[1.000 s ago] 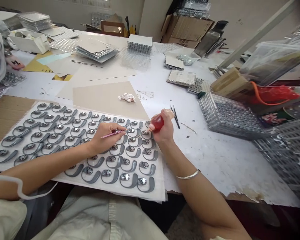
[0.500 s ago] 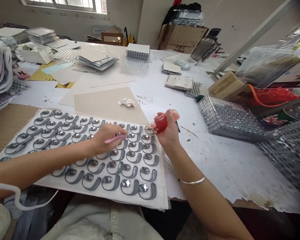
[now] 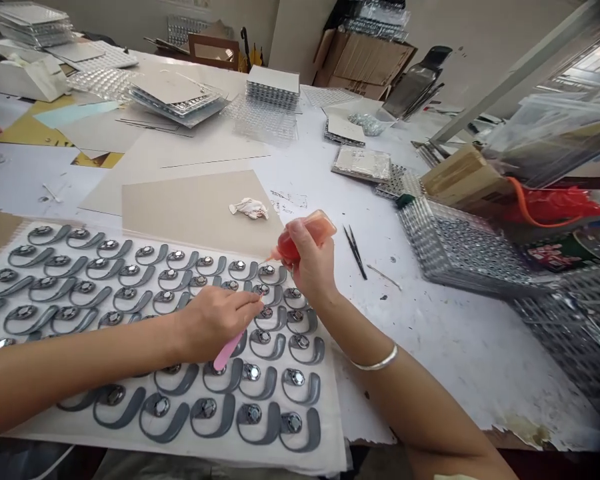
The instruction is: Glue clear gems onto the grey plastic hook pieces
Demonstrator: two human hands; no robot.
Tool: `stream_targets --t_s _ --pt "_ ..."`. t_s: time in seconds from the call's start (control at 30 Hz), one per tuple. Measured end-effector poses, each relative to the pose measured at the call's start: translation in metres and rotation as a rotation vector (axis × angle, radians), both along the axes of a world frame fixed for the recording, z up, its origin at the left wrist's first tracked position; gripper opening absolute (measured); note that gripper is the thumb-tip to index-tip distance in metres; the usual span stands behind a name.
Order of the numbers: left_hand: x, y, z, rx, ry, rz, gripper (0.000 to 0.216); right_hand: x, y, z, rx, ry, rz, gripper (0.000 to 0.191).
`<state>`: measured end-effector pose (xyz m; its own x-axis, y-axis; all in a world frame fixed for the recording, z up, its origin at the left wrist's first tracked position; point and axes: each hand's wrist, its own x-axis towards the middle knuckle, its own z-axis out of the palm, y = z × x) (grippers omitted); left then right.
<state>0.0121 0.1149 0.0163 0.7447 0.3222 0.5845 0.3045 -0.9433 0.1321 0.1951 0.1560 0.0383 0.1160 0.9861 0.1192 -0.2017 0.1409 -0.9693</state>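
Rows of grey curved pieces [image 3: 179, 425], bearing shiny round stones, are laid out on a white sheet [image 3: 334, 437] at the desk's [image 3: 430, 347] near edge. Above them, a pink tool [image 3: 227, 353] is held by the left hand [image 3: 217, 323], its grip closed on the shaft. A red bottle [image 3: 307, 235] is clasped by the right hand [image 3: 313, 270], its grip wrapped around the body, the nozzle pointed toward the back row. Beyond, a crumpled tissue [image 3: 250, 208] is seen on a beige board [image 3: 180, 203]; to the right, black tweezers [image 3: 361, 265] are seen beside a thin stick [image 3: 384, 276].
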Motion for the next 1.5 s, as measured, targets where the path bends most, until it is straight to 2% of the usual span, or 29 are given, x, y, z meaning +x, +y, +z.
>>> stream_targets --t_s 0.3,0.67,0.87,1.23,1.5 --pt "0.005 -0.005 0.003 -0.017 -0.003 0.022 0.017 -0.004 -0.017 -0.013 0.115 -0.156 -0.071 0.037" --pt "0.009 -0.012 -0.002 0.094 0.072 0.120 0.017 -0.004 -0.022 -0.014 0.188 -0.349 -0.013 0.037" --pt "0.010 -0.017 -0.008 0.232 0.075 0.118 0.016 -0.004 -0.022 -0.015 0.199 -0.373 -0.002 0.036" --pt "0.011 -0.018 -0.006 0.284 0.105 0.105 0.016 -0.005 -0.022 -0.019 0.166 -0.353 0.004 0.033" --pt "0.010 -0.017 -0.006 0.285 0.107 0.085 0.014 -0.006 -0.021 -0.017 0.199 -0.361 0.013 0.034"
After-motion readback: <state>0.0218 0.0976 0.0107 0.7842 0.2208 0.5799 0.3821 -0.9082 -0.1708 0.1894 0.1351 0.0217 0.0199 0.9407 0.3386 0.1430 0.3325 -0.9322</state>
